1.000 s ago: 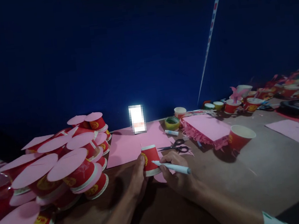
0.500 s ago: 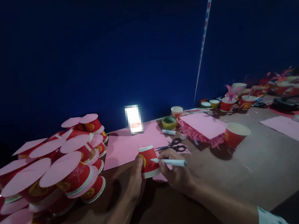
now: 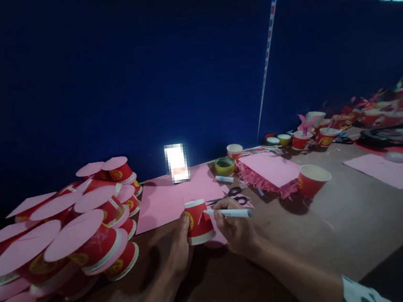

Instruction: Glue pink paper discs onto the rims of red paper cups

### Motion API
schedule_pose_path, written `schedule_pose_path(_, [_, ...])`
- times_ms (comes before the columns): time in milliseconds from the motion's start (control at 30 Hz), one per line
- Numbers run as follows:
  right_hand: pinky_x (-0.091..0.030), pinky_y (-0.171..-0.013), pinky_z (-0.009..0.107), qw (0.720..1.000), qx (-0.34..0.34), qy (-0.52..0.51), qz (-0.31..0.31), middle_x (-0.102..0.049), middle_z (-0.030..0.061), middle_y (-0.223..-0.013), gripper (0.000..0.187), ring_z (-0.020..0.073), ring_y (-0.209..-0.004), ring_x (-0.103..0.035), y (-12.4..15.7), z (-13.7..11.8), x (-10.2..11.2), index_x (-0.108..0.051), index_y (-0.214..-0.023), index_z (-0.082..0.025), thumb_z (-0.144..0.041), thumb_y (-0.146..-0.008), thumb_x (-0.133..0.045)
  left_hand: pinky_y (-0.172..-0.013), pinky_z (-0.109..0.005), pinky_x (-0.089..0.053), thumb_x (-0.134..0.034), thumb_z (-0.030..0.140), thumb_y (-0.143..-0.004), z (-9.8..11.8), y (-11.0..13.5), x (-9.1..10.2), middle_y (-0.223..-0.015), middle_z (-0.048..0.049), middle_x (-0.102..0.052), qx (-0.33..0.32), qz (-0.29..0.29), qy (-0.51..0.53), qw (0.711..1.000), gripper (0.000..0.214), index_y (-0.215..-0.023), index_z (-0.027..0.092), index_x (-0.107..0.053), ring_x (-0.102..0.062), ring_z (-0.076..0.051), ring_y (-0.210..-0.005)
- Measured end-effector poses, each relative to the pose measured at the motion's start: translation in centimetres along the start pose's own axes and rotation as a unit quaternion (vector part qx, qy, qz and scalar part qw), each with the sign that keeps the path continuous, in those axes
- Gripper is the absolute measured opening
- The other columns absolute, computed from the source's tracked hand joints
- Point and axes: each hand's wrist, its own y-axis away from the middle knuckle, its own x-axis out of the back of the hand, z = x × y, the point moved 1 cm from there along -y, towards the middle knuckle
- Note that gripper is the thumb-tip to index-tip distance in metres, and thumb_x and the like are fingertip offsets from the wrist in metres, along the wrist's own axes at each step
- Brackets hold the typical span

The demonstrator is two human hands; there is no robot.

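Observation:
My left hand (image 3: 180,249) grips a red paper cup (image 3: 197,221) standing upside down on a piece of pink paper (image 3: 218,238) on the brown table. My right hand (image 3: 236,231) is closed round a white marker (image 3: 229,213), whose tip touches the cup's side near its rim. Black scissors (image 3: 233,195) lie just behind the cup. Both forearms reach in from the bottom of the view.
A heap of red cups capped with pink paper discs (image 3: 70,237) fills the left. Behind lie pink sheets (image 3: 170,197), a lit phone (image 3: 176,163), a tape roll (image 3: 224,166), a fringed pink stack (image 3: 268,172) and an open cup (image 3: 310,180). A blue wall (image 3: 143,80) backs the table.
My hands, the cup and the marker keep the same grip. The marker has swung slightly more level against the cup, and the view has shifted a little.

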Motion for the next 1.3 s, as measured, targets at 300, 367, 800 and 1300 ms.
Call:
schedule_pose_path(300, [-0.043,-0.059,0.027,1.0,-0.016,0.023,0.009,-0.057,0.0002,-0.068,0.007,0.0132,-0.056,-0.052,0.1,0.3,-0.01,-0.052,-0.079,-0.019,-0.019,-0.084,-0.048,-0.101,-0.039,-0.036,-0.056,0.047,-0.081,-0.11,0.04,0.11,-0.11,-0.0043,-0.068,-0.014,0.006,-0.068,0.998,0.045,-0.115,0.019,-0.059,-0.057,-0.023,-0.109])
schedule_pose_path(367, [-0.043,-0.059,0.027,1.0,-0.017,0.024,0.002,-0.056,-0.0005,-0.066,0.007,0.0127,-0.054,-0.051,0.15,0.34,-0.03,-0.052,-0.08,-0.019,-0.02,-0.085,-0.047,-0.103,-0.039,-0.034,-0.054,0.049,-0.081,-0.08,0.05,0.09,-0.112,-0.0042,-0.067,-0.017,0.007,-0.076,0.997,0.046,-0.115,0.019,-0.06,-0.056,-0.023,-0.111])
schedule_pose_path(800, [-0.045,-0.061,0.027,0.999,-0.015,0.041,-0.002,-0.058,0.0008,-0.067,0.009,0.0145,-0.06,-0.057,0.2,0.4,-0.06,-0.052,-0.079,-0.019,-0.019,-0.085,-0.046,-0.104,-0.039,-0.033,-0.053,0.047,-0.082,-0.25,-0.24,0.3,-0.119,-0.0054,-0.064,-0.017,-0.001,-0.069,0.997,0.046,-0.117,0.018,-0.057,-0.053,-0.023,-0.115])
schedule_pose_path(1300, [-0.045,-0.059,0.027,0.999,-0.023,0.03,-0.006,-0.056,-0.0003,-0.064,0.008,0.0134,-0.056,-0.054,0.28,0.44,-0.06,-0.052,-0.079,-0.019,-0.019,-0.084,-0.046,-0.106,-0.04,-0.03,-0.054,0.048,-0.081,-0.06,-0.12,0.19,-0.113,-0.006,-0.066,-0.018,-0.003,-0.079,0.997,0.045,-0.113,0.017,-0.06,-0.052,-0.024,-0.116])
